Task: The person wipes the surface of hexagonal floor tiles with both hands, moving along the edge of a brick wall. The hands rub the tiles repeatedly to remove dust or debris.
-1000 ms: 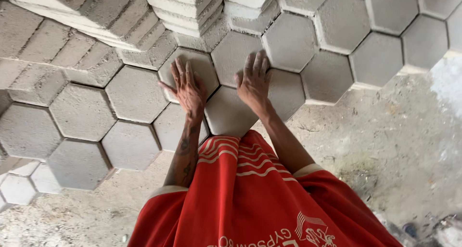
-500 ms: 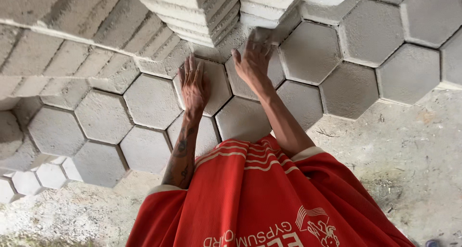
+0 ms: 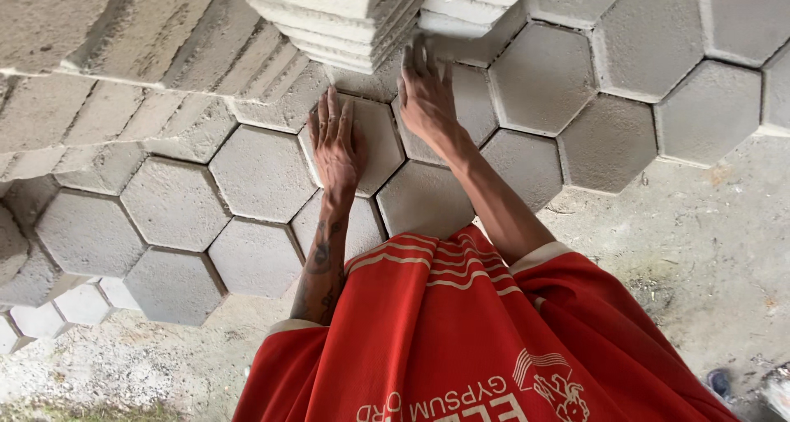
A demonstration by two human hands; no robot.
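Grey hexagonal concrete paving blocks [image 3: 262, 173] lie fitted edge to edge in a honeycomb over the ground, and one of them [image 3: 374, 142], near the middle of the laid patch, sits under the left hand [image 3: 336, 142]. That hand lies flat on it, palm down, fingers straight and close together, pinching nothing. The right hand [image 3: 428, 97] is just beyond and beside it, fingers loosely spread and pointing away from the body, touching the neighbouring block [image 3: 461, 113] right at the foot of a stack of pale concrete slabs [image 3: 346, 19]; whether its fingertips hook an edge there I cannot tell. The stack lies straight ahead of both hands, its layers running across the view, and the right hand is the nearer to it. A hexagon has no long axis; its flat sides meet the neighbours with thin dark joints. The surfaces look rough, sandy and matt, with chamfered rims. Bare, gritty ground [image 3: 699, 249] borders the laid edge towards the person, whose red shirt with pale stripes [image 3: 461, 340] fills the lower view.
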